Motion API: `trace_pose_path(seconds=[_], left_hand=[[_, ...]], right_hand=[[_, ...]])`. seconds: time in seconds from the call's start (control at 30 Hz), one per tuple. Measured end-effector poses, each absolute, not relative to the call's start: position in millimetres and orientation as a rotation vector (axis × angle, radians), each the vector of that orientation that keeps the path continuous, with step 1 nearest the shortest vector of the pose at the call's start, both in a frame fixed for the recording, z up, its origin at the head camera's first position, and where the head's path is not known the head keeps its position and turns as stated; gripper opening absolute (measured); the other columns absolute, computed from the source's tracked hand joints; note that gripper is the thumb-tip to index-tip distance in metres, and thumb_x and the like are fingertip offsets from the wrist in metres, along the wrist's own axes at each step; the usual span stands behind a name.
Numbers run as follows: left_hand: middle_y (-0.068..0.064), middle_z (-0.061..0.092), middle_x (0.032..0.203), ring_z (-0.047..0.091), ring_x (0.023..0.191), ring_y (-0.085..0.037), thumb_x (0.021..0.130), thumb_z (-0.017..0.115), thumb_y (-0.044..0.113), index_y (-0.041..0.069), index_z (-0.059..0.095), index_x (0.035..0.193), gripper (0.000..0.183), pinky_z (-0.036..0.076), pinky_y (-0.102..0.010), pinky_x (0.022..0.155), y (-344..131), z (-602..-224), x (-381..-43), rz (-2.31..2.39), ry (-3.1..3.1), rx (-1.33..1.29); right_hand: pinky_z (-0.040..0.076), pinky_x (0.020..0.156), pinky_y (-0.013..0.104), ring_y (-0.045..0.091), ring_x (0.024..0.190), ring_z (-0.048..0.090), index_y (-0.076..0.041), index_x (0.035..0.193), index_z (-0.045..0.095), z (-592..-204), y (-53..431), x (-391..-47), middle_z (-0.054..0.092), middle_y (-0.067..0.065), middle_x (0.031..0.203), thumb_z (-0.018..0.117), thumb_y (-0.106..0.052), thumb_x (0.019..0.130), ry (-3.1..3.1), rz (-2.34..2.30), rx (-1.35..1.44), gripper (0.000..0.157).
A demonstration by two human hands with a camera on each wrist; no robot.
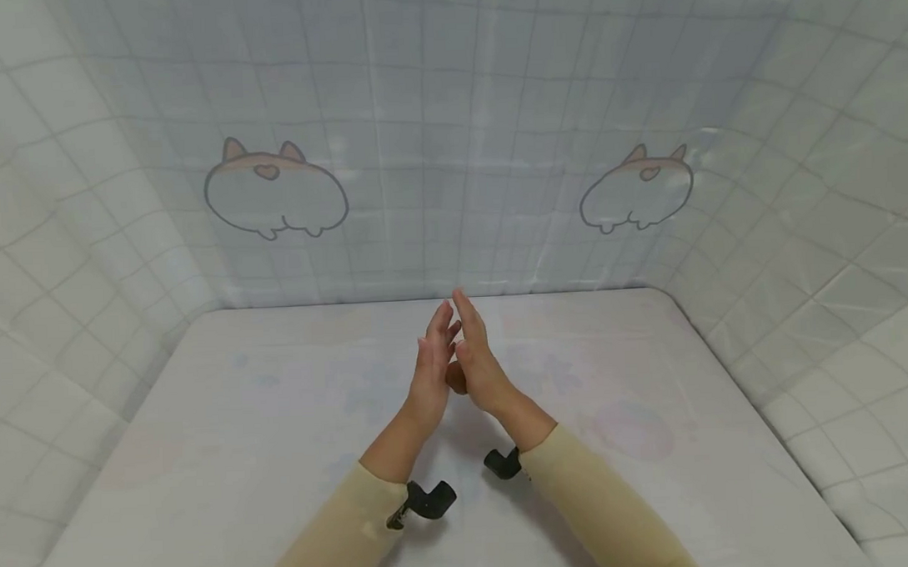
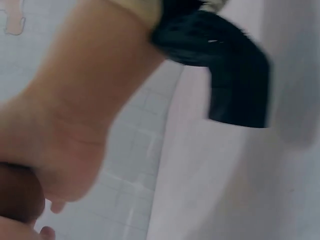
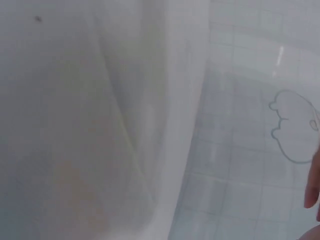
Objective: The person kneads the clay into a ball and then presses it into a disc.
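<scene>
A brown, rounded lump (image 1: 456,378) sits between the two palms, low down near the heels of the hands. In the left wrist view the same lump (image 2: 20,194) looks smooth and dark, partly cut off by the frame edge. My left hand (image 1: 431,369) touches it from the left, fingers straight and pointing away from me. From the other side my right hand (image 1: 481,362) leans against it, its fingers also straight. The fingertips come close together above the table. Only some fingers (image 3: 313,185) show at the edge of the right wrist view. What the lump is made of is unclear.
Beneath the hands lies a pale table (image 1: 242,458) with faint coloured prints. A grid-patterned sheet (image 1: 449,150) with animal drawings hangs behind it and along both sides. Black angled pieces (image 1: 431,500) stick out at each wrist, by the cream sleeves (image 1: 343,538).
</scene>
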State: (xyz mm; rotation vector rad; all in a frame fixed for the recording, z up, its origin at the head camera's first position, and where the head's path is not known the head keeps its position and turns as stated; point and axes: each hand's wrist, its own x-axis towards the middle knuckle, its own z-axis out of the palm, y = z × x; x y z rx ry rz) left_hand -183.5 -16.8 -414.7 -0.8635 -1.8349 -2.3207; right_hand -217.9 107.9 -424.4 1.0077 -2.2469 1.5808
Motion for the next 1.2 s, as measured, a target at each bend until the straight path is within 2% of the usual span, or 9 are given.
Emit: trace_pose_path(seconds=[0.17, 0.3, 0.37, 0.5, 0.6, 0.73, 0.93, 1.1, 1.2], left_hand=[[-0.001, 0.003, 0.167, 0.012, 0.152, -0.026, 0.099, 0.01, 0.072, 0.014, 0.001, 0.161, 0.085, 0.005, -0.056, 0.119, -18, -410, -187, -2.196, -1.838, -0.81], [-0.003, 0.003, 0.167, 0.012, 0.152, -0.025, 0.096, 0.012, 0.076, 0.016, 0.0, 0.162, 0.09, 0.006, -0.054, 0.12, -17, -408, -190, -2.162, -1.838, -0.72], [-0.006, 0.002, 0.167, 0.011, 0.152, -0.029, 0.095, 0.013, 0.079, 0.015, 0.001, 0.162, 0.093, 0.005, -0.055, 0.119, -17, -407, -192, -2.142, -1.839, -0.683], [-0.004, 0.008, 0.167, 0.016, 0.151, -0.029, 0.093, 0.012, 0.081, 0.017, 0.004, 0.162, 0.094, 0.006, -0.057, 0.119, -19, -406, -197, -2.075, -1.889, -0.607], [-0.002, 0.012, 0.166, 0.018, 0.151, -0.025, 0.092, 0.01, 0.082, 0.019, 0.007, 0.162, 0.095, 0.007, -0.055, 0.119, -21, -407, -201, -2.05, -1.934, -0.552], [0.0, 0.01, 0.167, 0.019, 0.151, -0.022, 0.089, 0.008, 0.084, 0.02, 0.008, 0.162, 0.097, 0.009, -0.053, 0.12, -24, -412, -204, -2.066, -2.008, -0.538], [0.0, 0.007, 0.167, 0.018, 0.151, -0.031, 0.09, 0.006, 0.083, 0.023, 0.01, 0.162, 0.094, 0.009, -0.056, 0.119, -22, -426, -201, -2.121, -2.16, -0.563], [-0.005, 0.007, 0.168, 0.016, 0.15, -0.039, 0.093, 0.005, 0.079, 0.024, 0.009, 0.162, 0.089, 0.009, -0.062, 0.117, -18, -433, -195, -2.174, -2.241, -0.611], [-0.004, 0.006, 0.168, 0.017, 0.15, -0.037, 0.094, 0.004, 0.077, 0.028, 0.006, 0.162, 0.084, 0.013, -0.067, 0.114, -15, -434, -191, -2.181, -2.283, -0.636]], right_hand=[[0.011, 0.114, 0.067, 0.026, 0.153, -0.002, -0.013, 0.161, -0.003, -427, 103, -213, -0.002, 0.007, 0.167, 0.008, -0.077, 0.095, -2.199, 1.564, 1.105, 0.093], [0.005, 0.115, 0.066, 0.024, 0.153, -0.003, -0.011, 0.161, -0.002, -425, 100, -208, -0.002, 0.005, 0.168, 0.008, -0.078, 0.094, -2.155, 1.632, 1.133, 0.095], [0.003, 0.115, 0.065, 0.024, 0.153, -0.003, -0.012, 0.161, -0.002, -424, 99, -205, -0.002, 0.006, 0.168, 0.008, -0.079, 0.093, -2.119, 1.683, 1.162, 0.096], [0.002, 0.117, 0.062, 0.026, 0.153, -0.003, -0.01, 0.161, -0.005, -423, 98, -199, -0.001, 0.012, 0.167, 0.007, -0.078, 0.095, -2.02, 1.725, 1.25, 0.096], [0.002, 0.118, 0.059, 0.029, 0.153, -0.001, -0.008, 0.16, -0.008, -421, 97, -195, 0.001, 0.014, 0.167, 0.006, -0.076, 0.096, -1.96, 1.732, 1.309, 0.094], [0.0, 0.118, 0.06, 0.029, 0.153, -0.001, -0.008, 0.16, -0.007, -416, 96, -190, 0.004, 0.016, 0.167, 0.006, -0.075, 0.097, -1.92, 1.747, 1.319, 0.093], [0.0, 0.116, 0.062, 0.03, 0.153, 0.002, -0.006, 0.16, -0.003, -408, 98, -188, 0.008, 0.02, 0.165, 0.009, -0.075, 0.097, -1.862, 1.753, 1.248, 0.094], [0.004, 0.115, 0.065, 0.029, 0.153, 0.005, -0.007, 0.16, -0.001, -404, 100, -193, 0.01, 0.015, 0.166, 0.009, -0.074, 0.098, -1.877, 1.745, 1.165, 0.092], [0.005, 0.115, 0.066, 0.026, 0.153, 0.005, -0.011, 0.161, 0.0, -403, 102, -197, 0.01, 0.011, 0.167, 0.01, -0.076, 0.097, -1.936, 1.741, 1.091, 0.092]])
